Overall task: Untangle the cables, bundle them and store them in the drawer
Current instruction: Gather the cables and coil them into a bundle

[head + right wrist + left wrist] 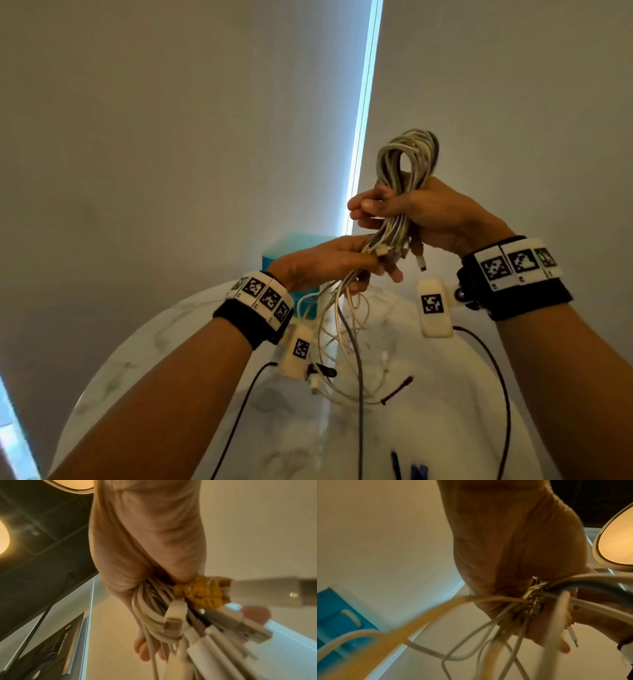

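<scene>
Loose tails of the cables (346, 342) trail onto the counter (144, 346); they look light, limp and snag-prone. Above it, the left hand (325, 263) pinches the plug ends, and the right hand (421, 212) is closed around the looped bundle's waist, likely the best hold.

A looped cable bundle (407, 161) is gripped in the right hand (435, 216); below its fingers, loose ends are held by the left hand (325, 263), above the table (171, 342).

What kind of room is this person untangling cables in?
Probably a room in a home or office: a round marble-look table, a plain pale wall, a window blind with daylight at its edge, and a ceiling lamp.
</scene>
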The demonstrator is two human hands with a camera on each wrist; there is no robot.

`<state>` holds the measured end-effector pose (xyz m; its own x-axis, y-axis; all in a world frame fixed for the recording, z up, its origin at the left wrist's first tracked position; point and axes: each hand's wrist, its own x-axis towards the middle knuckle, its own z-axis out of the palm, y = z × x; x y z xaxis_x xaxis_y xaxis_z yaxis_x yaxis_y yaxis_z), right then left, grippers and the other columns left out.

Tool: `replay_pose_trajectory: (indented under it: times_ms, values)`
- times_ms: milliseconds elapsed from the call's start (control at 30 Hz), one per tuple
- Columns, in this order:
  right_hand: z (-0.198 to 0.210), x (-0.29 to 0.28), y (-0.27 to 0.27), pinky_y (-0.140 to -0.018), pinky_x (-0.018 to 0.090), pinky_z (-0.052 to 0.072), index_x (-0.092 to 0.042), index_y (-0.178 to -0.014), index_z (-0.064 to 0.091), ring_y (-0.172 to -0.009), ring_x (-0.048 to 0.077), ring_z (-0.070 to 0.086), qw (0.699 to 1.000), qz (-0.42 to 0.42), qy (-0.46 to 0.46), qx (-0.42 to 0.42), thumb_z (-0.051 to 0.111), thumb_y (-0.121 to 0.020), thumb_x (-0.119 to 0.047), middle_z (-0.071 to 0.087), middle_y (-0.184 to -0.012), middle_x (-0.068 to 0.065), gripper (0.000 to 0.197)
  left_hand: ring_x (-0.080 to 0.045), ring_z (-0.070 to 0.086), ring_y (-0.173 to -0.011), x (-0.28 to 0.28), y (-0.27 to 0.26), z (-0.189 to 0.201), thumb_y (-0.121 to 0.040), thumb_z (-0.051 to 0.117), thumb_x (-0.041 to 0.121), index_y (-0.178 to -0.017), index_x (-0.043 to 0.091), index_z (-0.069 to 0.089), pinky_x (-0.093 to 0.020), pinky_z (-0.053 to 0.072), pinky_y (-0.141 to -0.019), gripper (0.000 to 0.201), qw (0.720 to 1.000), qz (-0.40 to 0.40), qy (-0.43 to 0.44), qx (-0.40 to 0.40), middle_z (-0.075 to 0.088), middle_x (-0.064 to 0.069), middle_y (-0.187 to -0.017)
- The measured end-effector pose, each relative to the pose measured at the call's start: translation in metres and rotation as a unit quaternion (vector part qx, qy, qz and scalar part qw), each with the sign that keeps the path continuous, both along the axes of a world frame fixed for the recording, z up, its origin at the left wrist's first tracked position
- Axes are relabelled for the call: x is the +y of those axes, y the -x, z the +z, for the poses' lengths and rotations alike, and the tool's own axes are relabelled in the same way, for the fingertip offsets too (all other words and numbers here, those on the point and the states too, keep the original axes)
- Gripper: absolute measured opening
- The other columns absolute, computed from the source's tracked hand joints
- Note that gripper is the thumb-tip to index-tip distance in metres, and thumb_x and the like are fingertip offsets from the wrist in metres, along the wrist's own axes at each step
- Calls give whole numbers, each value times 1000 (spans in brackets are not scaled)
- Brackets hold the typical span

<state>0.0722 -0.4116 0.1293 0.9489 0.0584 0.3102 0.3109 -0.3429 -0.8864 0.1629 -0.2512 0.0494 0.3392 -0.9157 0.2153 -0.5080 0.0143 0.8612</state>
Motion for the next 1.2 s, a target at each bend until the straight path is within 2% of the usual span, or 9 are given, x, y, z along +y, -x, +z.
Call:
replay_pose_trajectory:
  times_ms: [67,167,333,567,767,900,1033,1133,1200]
  values:
    - [7,-5,1,-89,31,65,24,-120,61,-109,28,78,999,-16,34,-21,63,-101,4,82,-111,11,27,-15,51,-64,6,-1,2,-115,45,25,-132,21,59,-27,50,-65,23,999,-25,-17,9,77,-13,-116]
    - [10,-11,2,-98,43,62,8,-102,63,-109,29,78,998,-35,24,-51,64,-101,4,81,-113,15,4,-11,45,-61,12,-8,-4,-115,41,37,-138,20,63,-28,44,-65,36,1000,-9,21,21,68,-5,-90]
    - [8,-20,7,-90,37,65,-3,-87,59,-108,28,78,982,-44,-174,-65,59,-104,3,78,-121,16,19,-11,46,-63,21,-17,-29,-114,44,36,-113,14,68,-22,47,-65,32,997,15,36,73,47,1,-76]
    - [-10,-30,5,-75,28,64,-11,-87,58,-71,8,70,915,4,-401,-46,54,-108,-3,78,-127,10,22,-22,68,-90,38,-17,-67,-107,55,45,-110,12,68,-44,57,-96,36,994,52,-9,99,68,-5,-94]
    - [-31,-51,7,-65,22,58,-13,-86,58,-54,4,56,917,-13,-391,-81,60,-105,-7,76,-132,9,20,-15,54,-72,55,-26,-73,-109,56,44,-107,15,71,-25,48,-68,32,991,106,-81,-7,69,1,-88]
    - [-42,-55,7,-58,23,54,-16,-83,54,-48,4,47,928,-30,-356,-101,67,-102,-10,76,-128,12,24,-10,61,-83,72,-35,-83,-112,51,29,-118,26,66,-27,53,-75,16,978,147,-85,-123,71,11,-98]
    - [-51,-49,7,-56,26,51,-17,-80,54,-49,8,45,945,-88,-280,-142,66,-104,-8,78,-117,15,29,4,60,-105,80,-30,-89,-111,48,11,-115,23,68,-17,45,-94,23,978,127,-86,-141,67,26,-107]
    - [-62,-51,8,-59,28,52,-18,-80,54,-50,9,47,944,-96,-272,-161,67,-104,-10,78,-117,15,29,-12,64,-113,95,-38,-88,-107,49,0,-118,13,72,-28,48,-98,29,987,132,-43,-79,71,8,-118]
    - [-72,-54,8,-61,31,52,-18,-81,55,-50,9,50,941,-107,-271,-173,67,-104,-12,78,-120,17,27,-26,68,-92,101,-41,-85,-105,50,-4,-123,4,70,-35,55,-85,28,992,126,-12,17,72,-8,-108]
